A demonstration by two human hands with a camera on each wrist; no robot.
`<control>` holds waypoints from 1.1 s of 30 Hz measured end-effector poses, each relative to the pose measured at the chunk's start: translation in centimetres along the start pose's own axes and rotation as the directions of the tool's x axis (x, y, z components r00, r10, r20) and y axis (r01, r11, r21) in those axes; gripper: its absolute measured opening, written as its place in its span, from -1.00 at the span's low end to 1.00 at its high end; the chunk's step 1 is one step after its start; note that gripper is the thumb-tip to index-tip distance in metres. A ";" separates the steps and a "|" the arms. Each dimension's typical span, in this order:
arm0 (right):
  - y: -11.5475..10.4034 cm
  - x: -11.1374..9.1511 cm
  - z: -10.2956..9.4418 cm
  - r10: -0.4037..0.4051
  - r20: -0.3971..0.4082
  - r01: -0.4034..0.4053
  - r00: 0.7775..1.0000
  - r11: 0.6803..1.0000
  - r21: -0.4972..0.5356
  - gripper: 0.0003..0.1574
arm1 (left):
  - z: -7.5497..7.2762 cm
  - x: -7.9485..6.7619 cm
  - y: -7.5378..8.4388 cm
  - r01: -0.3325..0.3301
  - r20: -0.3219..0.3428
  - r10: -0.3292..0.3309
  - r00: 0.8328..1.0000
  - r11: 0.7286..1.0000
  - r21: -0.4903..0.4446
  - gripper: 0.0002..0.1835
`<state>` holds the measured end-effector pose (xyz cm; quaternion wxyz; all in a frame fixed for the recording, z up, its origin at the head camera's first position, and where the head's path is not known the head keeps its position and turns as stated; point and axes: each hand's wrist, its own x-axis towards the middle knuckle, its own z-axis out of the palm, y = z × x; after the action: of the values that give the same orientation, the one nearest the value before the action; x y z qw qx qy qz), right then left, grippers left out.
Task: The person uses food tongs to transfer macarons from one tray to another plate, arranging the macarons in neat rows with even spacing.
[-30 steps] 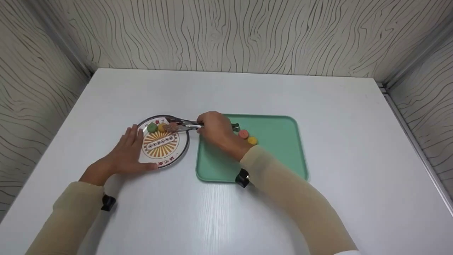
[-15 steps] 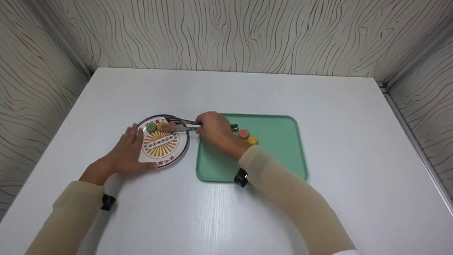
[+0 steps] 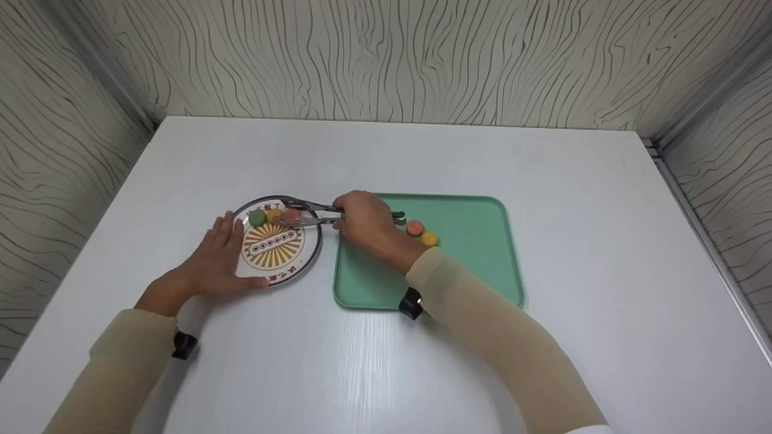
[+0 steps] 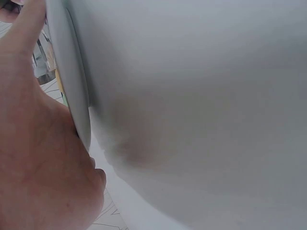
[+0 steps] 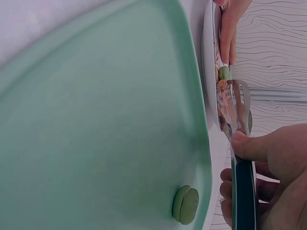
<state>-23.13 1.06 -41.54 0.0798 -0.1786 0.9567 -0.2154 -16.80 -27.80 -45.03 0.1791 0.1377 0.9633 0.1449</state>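
My right hand grips a pair of metal serving tongs by its dark handle, above the left edge of the green tray. The tong arms stand apart over a round patterned plate. Between their tips a pink macaron lies on the plate, beside a yellow macaron and a green macaron in a row. Fingers spread and straight, my left hand rests along the plate's left rim, thumb at the near rim. In the left wrist view the plate is seen edge-on.
On the tray lie a pink macaron and a yellow macaron. Another green macaron shows on it in the right wrist view. The white table ends at patterned walls behind and at both sides.
The tong arms have spread apart, letting go of the pink macaron, which now shows more plainly on the plate. My left hand has stayed in place.
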 end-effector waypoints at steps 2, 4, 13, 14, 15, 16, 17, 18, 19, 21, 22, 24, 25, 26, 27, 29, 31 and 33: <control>0.0 0.0 0.0 0.002 0.000 -0.002 1.000 1.000 -0.005 -0.63 | -0.1 0.0 0.0 0.002 0.004 -0.002 1.000 1.000 -0.007 0.44; -0.1 -0.1 0.0 0.001 0.001 -0.001 1.000 1.000 -0.014 -0.62 | -0.1 0.0 0.0 0.007 0.006 -0.007 1.000 1.000 -0.011 0.44; 0.0 -0.2 0.1 -0.033 -0.011 0.032 0.999 0.997 -0.070 -0.63 | -0.1 0.0 0.2 0.013 0.004 -0.013 1.000 1.000 -0.004 0.44; 0.0 -0.2 0.2 -0.035 -0.013 0.034 0.999 0.997 -0.073 -0.63 | -0.1 -0.1 0.2 0.013 0.004 -0.013 1.000 1.000 -0.002 0.44; 0.1 -0.2 0.2 -0.036 -0.015 0.035 0.999 0.997 -0.075 -0.62 | -0.1 0.0 0.2 0.010 0.001 -0.010 1.000 1.000 -0.006 0.44; 0.1 -0.2 0.2 -0.039 -0.018 0.037 0.999 0.996 -0.079 -0.61 | -0.1 0.0 0.1 0.009 0.001 -0.009 1.000 1.000 -0.006 0.44; 0.1 -0.2 0.2 -0.042 -0.021 0.040 0.999 0.996 -0.085 -0.60 | -0.1 -0.1 0.1 0.009 0.002 -0.009 1.000 1.000 -0.007 0.44; 0.1 -0.3 0.2 -0.044 -0.024 0.042 0.999 0.995 -0.088 -0.59 | -0.1 -0.1 0.1 0.009 0.002 -0.009 1.000 1.000 -0.008 0.44; 0.1 -0.3 0.2 -0.046 -0.027 0.044 0.999 0.995 -0.091 -0.57 | -0.2 -0.1 0.2 0.008 0.002 -0.008 1.000 1.000 -0.009 0.44; 0.1 -0.3 0.1 -0.050 -0.034 0.047 0.998 0.995 -0.094 -0.55 | -0.2 -0.1 0.2 0.011 0.005 -0.011 1.000 1.000 -0.007 0.44; 0.2 -0.4 0.1 -0.053 -0.039 0.049 0.998 0.994 -0.094 -0.55 | -0.2 -0.1 0.2 0.014 0.008 -0.014 1.000 1.000 -0.003 0.44; 0.3 -0.4 0.1 -0.061 -0.050 0.057 0.997 0.994 -0.089 -0.54 | -0.2 -0.1 0.2 0.013 0.006 -0.013 1.000 1.000 -0.004 0.44; 0.3 -0.5 0.1 -0.066 -0.056 0.061 0.996 0.994 -0.087 -0.54 | -0.2 -0.1 0.2 0.012 0.004 -0.012 1.000 1.000 -0.006 0.44; 0.4 -0.6 0.1 -0.071 -0.062 0.066 0.996 0.994 -0.084 -0.54 | -0.1 -0.1 0.2 0.010 0.002 -0.010 1.000 1.000 -0.007 0.44; 0.5 -0.6 0.1 -0.076 -0.067 0.070 0.995 0.994 -0.083 -0.54 | -0.1 0.0 0.2 0.008 0.000 -0.008 1.000 1.000 -0.008 0.44; 0.7 -0.8 0.0 -0.086 -0.073 0.081 0.994 0.994 -0.076 -0.54 | -0.1 0.0 0.3 0.004 -0.003 -0.004 1.000 1.000 -0.008 0.44; 0.9 -0.9 -0.2 -0.091 -0.074 0.087 0.993 0.994 -0.064 -0.54 | -0.2 0.0 0.3 0.003 -0.005 -0.003 1.000 1.000 -0.008 0.45; 1.2 -1.1 -0.4 -0.095 -0.074 0.092 0.993 0.995 -0.046 -0.54 | -0.2 0.0 0.3 0.005 -0.005 -0.005 1.000 1.000 -0.007 0.45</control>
<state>-22.60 2.59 -41.59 0.0292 -0.2164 0.9541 -0.2051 -16.81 -27.59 -44.78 0.1775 0.1344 0.9636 0.1482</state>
